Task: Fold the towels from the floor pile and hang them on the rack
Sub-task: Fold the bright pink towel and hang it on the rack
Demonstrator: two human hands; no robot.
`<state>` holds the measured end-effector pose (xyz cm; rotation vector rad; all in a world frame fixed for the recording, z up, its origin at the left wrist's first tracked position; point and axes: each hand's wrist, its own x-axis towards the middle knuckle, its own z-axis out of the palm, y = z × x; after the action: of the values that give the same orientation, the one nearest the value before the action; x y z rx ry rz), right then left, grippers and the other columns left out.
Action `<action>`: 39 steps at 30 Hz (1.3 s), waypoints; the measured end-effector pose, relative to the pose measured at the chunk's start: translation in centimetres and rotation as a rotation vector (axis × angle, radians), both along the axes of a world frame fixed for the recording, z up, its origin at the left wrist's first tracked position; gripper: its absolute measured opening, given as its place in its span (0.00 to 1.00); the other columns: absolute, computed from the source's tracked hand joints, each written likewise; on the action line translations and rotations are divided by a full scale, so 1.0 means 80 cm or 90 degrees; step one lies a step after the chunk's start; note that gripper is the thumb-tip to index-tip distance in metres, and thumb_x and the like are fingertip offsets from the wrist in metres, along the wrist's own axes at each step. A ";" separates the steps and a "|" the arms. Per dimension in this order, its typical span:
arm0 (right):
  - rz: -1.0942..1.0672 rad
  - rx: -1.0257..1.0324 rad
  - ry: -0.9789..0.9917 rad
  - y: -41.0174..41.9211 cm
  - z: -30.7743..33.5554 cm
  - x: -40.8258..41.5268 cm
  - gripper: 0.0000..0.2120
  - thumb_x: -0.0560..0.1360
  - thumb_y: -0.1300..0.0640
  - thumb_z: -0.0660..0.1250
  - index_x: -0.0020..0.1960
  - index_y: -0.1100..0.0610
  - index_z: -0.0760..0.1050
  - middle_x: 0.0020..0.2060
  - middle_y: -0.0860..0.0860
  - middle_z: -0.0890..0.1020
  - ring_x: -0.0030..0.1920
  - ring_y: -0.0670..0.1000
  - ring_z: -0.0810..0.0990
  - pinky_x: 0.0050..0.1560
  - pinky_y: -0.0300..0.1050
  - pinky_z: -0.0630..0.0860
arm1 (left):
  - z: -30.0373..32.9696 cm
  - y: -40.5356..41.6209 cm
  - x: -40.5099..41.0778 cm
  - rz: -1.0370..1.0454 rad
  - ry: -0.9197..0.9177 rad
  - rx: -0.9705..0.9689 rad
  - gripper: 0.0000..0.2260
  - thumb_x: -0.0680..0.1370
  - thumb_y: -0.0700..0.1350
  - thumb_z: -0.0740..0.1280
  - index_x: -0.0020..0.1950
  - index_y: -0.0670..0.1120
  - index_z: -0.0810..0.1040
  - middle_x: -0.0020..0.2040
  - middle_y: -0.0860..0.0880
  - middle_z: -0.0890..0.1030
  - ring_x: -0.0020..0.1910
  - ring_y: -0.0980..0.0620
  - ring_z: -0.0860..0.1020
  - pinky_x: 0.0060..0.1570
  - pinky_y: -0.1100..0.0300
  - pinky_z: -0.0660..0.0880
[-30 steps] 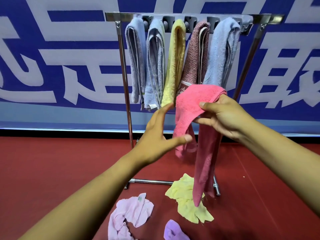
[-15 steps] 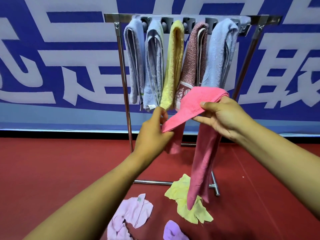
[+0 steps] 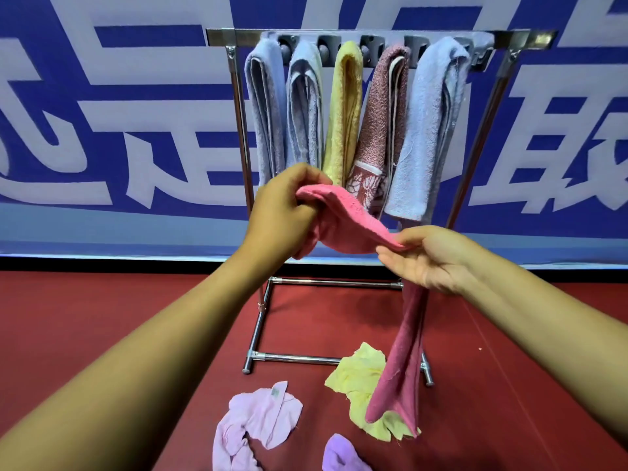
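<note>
Both hands hold a pink towel (image 3: 350,224) in the air in front of the metal rack (image 3: 380,37). My left hand (image 3: 283,207) is closed on one end of it, raised near the hanging towels. My right hand (image 3: 428,258) pinches the towel lower and to the right, and the rest of the cloth hangs down below that hand to just above the floor. Several folded towels hang on the rack's top bar: two pale blue (image 3: 268,110), a yellow (image 3: 345,110), a dark pink patterned (image 3: 382,120) and another pale blue (image 3: 428,130).
On the red floor near the rack's base lie a crumpled yellow towel (image 3: 356,372), a light pink towel (image 3: 258,419) and a purple towel (image 3: 339,455). The rack's foot bars (image 3: 295,357) stand just behind them. A blue and white banner covers the wall behind.
My left hand, open and apart a second ago, has closed on the towel's free end and lifted it up and left. My right hand has dropped lower, spreading the top edge between the hands.
</note>
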<state>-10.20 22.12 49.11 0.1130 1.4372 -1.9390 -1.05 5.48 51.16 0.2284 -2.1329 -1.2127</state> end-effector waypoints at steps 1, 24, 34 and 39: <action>0.012 0.027 -0.011 0.001 -0.002 0.001 0.10 0.78 0.67 0.57 0.39 0.66 0.71 0.23 0.58 0.79 0.22 0.51 0.80 0.22 0.42 0.78 | 0.003 -0.002 -0.005 -0.004 -0.011 -0.021 0.16 0.69 0.28 0.60 0.45 0.46 0.79 0.36 0.40 0.82 0.30 0.43 0.79 0.24 0.50 0.74; 0.090 0.060 0.515 -0.025 0.000 0.001 0.13 0.73 0.72 0.64 0.55 0.61 0.80 0.49 0.57 0.84 0.45 0.52 0.81 0.51 0.50 0.79 | 0.027 -0.021 -0.015 -0.377 -0.137 0.286 0.22 0.69 0.55 0.72 0.60 0.55 0.72 0.55 0.51 0.81 0.46 0.49 0.78 0.43 0.58 0.73; 0.153 0.083 0.447 -0.020 0.002 0.000 0.14 0.73 0.71 0.64 0.57 0.66 0.78 0.53 0.66 0.81 0.52 0.65 0.81 0.54 0.60 0.79 | -0.043 -0.014 0.008 -0.338 -0.123 -0.085 0.45 0.69 0.35 0.76 0.77 0.56 0.53 0.68 0.46 0.72 0.62 0.55 0.77 0.64 0.54 0.73; 0.193 0.084 0.421 -0.014 0.001 -0.001 0.09 0.74 0.68 0.65 0.53 0.64 0.79 0.47 0.61 0.83 0.45 0.58 0.82 0.52 0.52 0.79 | -0.036 -0.004 -0.001 -0.207 0.037 0.011 0.16 0.74 0.38 0.63 0.58 0.53 0.76 0.48 0.59 0.82 0.47 0.59 0.79 0.50 0.61 0.75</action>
<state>-10.28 20.98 49.21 -0.7076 1.8644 -1.6934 -1.13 5.12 48.29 -0.1522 -2.1663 -1.4008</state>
